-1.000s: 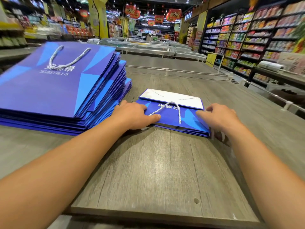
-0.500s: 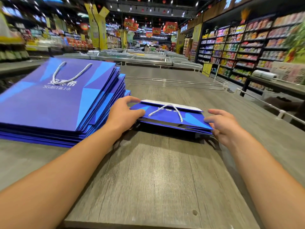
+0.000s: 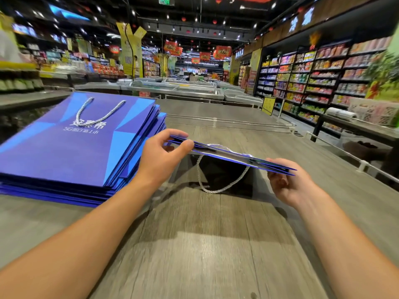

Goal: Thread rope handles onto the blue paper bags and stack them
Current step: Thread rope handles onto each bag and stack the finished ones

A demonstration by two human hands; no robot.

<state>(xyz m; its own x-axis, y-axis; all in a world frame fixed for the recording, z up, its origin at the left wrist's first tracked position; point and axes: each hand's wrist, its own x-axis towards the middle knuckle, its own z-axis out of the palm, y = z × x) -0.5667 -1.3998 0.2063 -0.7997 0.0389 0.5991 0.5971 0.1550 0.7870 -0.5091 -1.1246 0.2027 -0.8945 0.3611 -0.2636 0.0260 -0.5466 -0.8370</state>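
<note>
A flat blue paper bag [image 3: 233,155] hangs level in the air above the grey wooden table [image 3: 216,244], seen nearly edge-on. My left hand [image 3: 164,155] pinches its left end between thumb and fingers. My right hand [image 3: 287,184] grips its right end from below. One white rope handle [image 3: 218,186] dangles in a loop under the bag, and another lies on top of it. A tall stack of finished blue bags [image 3: 71,145] lies to the left, the top one showing a white rope handle [image 3: 97,113] and white lettering.
Clear low dividers [image 3: 228,124] cross the table behind the bag and run along its right side. Freezer chests [image 3: 179,89] stand beyond. Stocked shop shelves [image 3: 319,83] line the right aisle, with a paper roll [image 3: 341,113] on a side counter.
Both hands have lifted the bag off the table, and it now hangs level in the air with one handle dangling. The view has tilted upward.
</note>
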